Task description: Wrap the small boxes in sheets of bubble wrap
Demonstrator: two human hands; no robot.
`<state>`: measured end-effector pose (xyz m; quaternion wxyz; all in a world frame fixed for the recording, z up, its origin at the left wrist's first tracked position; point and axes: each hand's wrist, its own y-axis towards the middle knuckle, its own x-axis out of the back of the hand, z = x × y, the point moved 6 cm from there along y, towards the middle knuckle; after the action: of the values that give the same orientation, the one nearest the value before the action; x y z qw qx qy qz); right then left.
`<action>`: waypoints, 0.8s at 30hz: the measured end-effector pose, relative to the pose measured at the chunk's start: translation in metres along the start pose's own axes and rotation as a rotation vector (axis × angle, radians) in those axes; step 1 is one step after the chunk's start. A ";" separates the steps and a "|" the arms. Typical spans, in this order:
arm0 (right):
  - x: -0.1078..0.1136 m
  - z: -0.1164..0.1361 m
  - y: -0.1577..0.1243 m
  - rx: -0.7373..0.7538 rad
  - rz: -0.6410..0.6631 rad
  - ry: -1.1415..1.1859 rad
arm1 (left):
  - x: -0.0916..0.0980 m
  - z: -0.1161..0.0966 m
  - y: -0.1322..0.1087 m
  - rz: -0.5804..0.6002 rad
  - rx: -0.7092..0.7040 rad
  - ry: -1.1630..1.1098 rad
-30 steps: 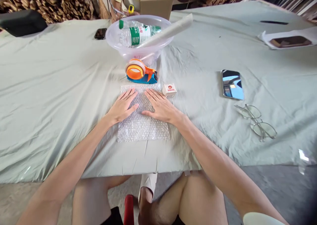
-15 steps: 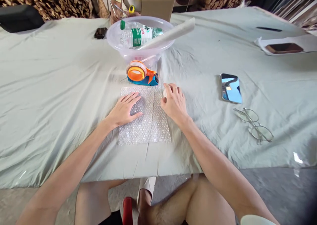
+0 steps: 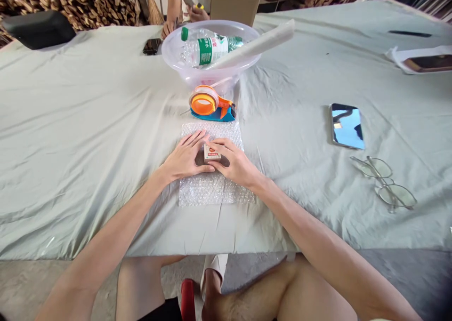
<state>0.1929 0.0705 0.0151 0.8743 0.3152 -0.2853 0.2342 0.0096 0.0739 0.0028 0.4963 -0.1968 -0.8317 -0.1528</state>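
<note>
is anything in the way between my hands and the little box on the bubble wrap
Nothing visible. The right hand holds the small box and the left hand touches it, on the bubble wrap. The tape dispenser sits beyond the sheet, apart.

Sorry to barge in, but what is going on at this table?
A seated person's right hand grips a small box on a bubble wrap sheet on the cloth-covered table. The left hand lies flat on the sheet, against the box. A tape dispenser sits just beyond the sheet, before a clear bowl.
</note>
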 end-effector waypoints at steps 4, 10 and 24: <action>0.009 -0.001 0.000 0.017 0.011 -0.121 | 0.013 0.009 -0.002 -0.166 0.066 -0.333; 0.009 -0.010 0.002 -0.027 0.061 -0.142 | 0.020 0.024 0.000 -0.343 0.142 -0.607; 0.027 -0.010 0.001 0.020 -0.093 -0.045 | 0.018 0.025 -0.002 -0.322 0.135 -0.603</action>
<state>0.2154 0.0842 0.0268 0.8744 0.3420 -0.2877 0.1890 -0.0178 0.0867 0.0070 0.2098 -0.0662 -0.9694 -0.1087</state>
